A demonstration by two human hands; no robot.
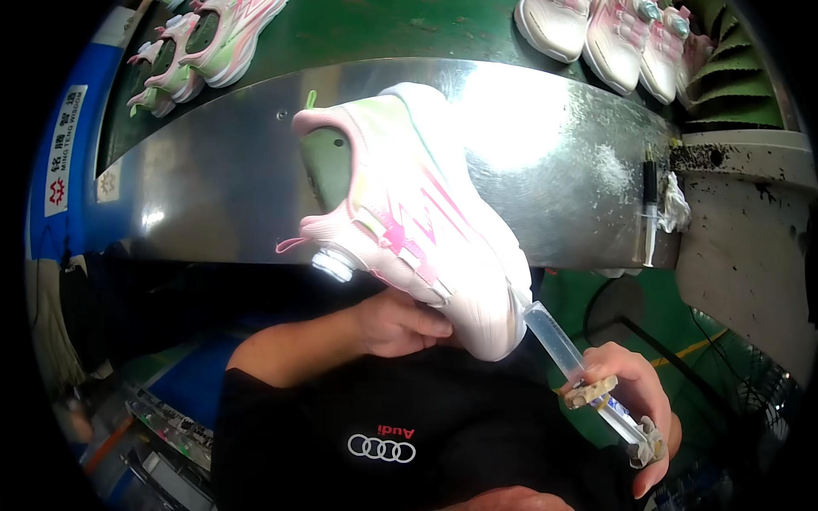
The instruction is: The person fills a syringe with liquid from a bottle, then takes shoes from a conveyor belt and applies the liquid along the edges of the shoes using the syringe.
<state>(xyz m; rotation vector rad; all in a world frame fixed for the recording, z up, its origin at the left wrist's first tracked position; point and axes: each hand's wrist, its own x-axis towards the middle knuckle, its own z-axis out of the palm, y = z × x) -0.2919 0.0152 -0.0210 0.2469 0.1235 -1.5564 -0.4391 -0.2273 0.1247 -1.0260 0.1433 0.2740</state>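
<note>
Counting first: one shoe [434,221] in the left hand [396,325], one syringe [555,342] in the right hand [632,370]. On the shoe, one white dial [334,264] and two loops, one green [311,100] at the heel, one pink [292,245] near the dial. At the syringe, two beige wads [590,393], one by the end of the barrel, one by the end of the plunger. On the green top [383,34], at least three more shoes [234,47] at far left; at far right, at least three others [612,51], overlapping too much to count surely. On the steel plate [213,175], towards the right, one slim stick [650,192] and, just beside it, one crumpled tissue [675,209].

Holds the shoe just beyond the left hand, over the near edge of the plate, tilted, with toe towards the body and sole edge to the right. Grasps it near the toe, with left thumb along the side; cannot tell how the hidden fingers sit. Grips the syringe in the right hand, well apart from the left, with nozzle at the sole edge by the toe.
</note>
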